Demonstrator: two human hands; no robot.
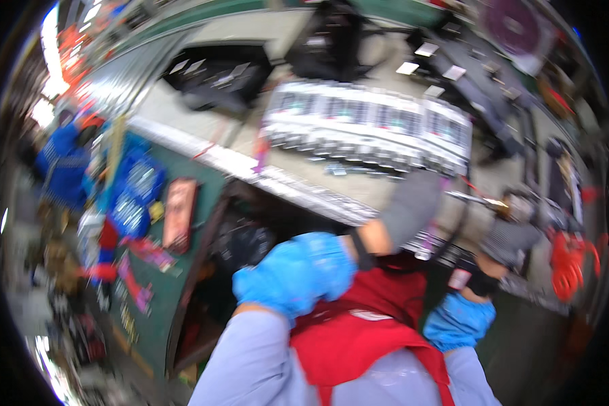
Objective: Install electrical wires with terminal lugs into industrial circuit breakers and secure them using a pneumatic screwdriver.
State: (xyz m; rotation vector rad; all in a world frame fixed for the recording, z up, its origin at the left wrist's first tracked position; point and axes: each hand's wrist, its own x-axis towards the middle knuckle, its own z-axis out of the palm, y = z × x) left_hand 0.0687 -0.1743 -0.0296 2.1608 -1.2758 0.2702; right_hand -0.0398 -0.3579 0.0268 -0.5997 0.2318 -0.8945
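My left hand (416, 206), in a grey glove, is at the near edge of a row of white box-shaped electrical units (365, 125) with metal terminals along their front. Motion smears its fingers, so I cannot tell whether it holds or touches them. My right hand (511, 241), also gloved in grey, is closed around what looks like a power screwdriver (517, 203). The tool's long metal bit points left, toward the units. Blue sleeve covers are on both forearms, and black bands circle the wrists.
Behind the units are a black tray (220, 78) and a dark angular part (328, 40). A coiled orange-red cord (572, 267) hangs at right. Left, a green surface (203, 179) carries a reddish box (180, 215) and blue plastic bags (135, 189). Another person in blue (64, 166) is farther left.
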